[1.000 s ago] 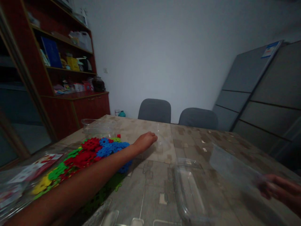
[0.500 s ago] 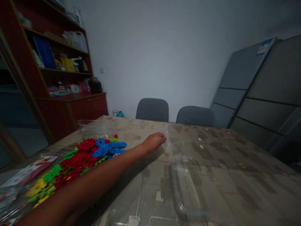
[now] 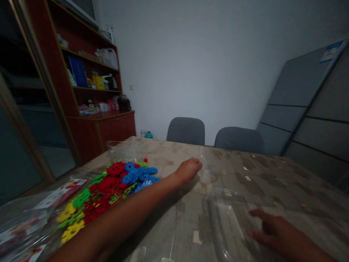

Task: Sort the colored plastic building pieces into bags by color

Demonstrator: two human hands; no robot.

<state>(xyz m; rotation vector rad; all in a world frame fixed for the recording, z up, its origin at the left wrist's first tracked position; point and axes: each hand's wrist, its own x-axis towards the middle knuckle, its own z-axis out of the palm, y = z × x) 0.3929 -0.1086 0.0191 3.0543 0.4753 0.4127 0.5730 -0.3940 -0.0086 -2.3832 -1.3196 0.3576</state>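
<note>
My left hand (image 3: 189,169) reaches far across the table, its fingers curled against a small clear plastic cup (image 3: 205,174). My right hand (image 3: 268,227) hovers low at the near right, fingers spread, beside a long clear plastic tray (image 3: 222,218); nothing is in it. A heap of red, blue, green and yellow interlocking plastic pieces (image 3: 109,185) lies just left of my left forearm.
A clear plastic tub (image 3: 124,150) stands behind the heap. A printed plastic bag (image 3: 29,214) lies at the near left. Two grey chairs (image 3: 186,130) stand at the table's far edge. A red-brown shelf cabinet (image 3: 89,94) is on the left, grey panels (image 3: 308,109) on the right.
My right hand, out of view half a second ago, has come back in beside the clear tray, without the clear sheet it held before. My left hand has stayed at the cup.
</note>
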